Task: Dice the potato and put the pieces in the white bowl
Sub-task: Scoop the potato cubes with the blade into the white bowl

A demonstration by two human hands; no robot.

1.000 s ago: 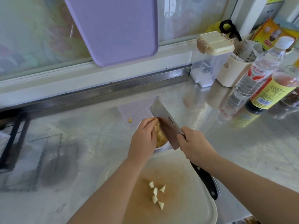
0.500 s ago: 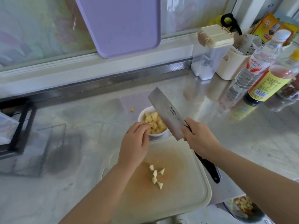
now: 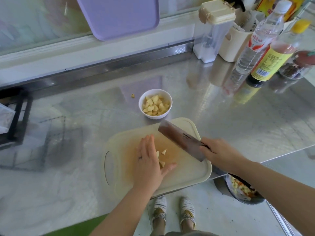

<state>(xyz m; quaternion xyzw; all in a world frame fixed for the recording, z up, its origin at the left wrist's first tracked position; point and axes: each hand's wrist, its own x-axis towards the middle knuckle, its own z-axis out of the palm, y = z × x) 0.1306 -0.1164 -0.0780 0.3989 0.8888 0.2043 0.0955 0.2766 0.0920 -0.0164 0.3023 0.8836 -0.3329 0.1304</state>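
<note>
Mid-frame, the flat left hand [image 3: 149,161] gathers the last potato pieces [image 3: 164,151] toward the cleaver [image 3: 180,142] the right hand [image 3: 219,154] grips, likely for scooping into the white bowl [image 3: 154,116] above.

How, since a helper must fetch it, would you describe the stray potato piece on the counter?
On the steel counter, find the white bowl just beyond the cutting board. Slightly left of the bowl, apart from it, lies one small yellowish potato piece. It alone sits on bare metal, neither in the bowl nor on the board.
</note>
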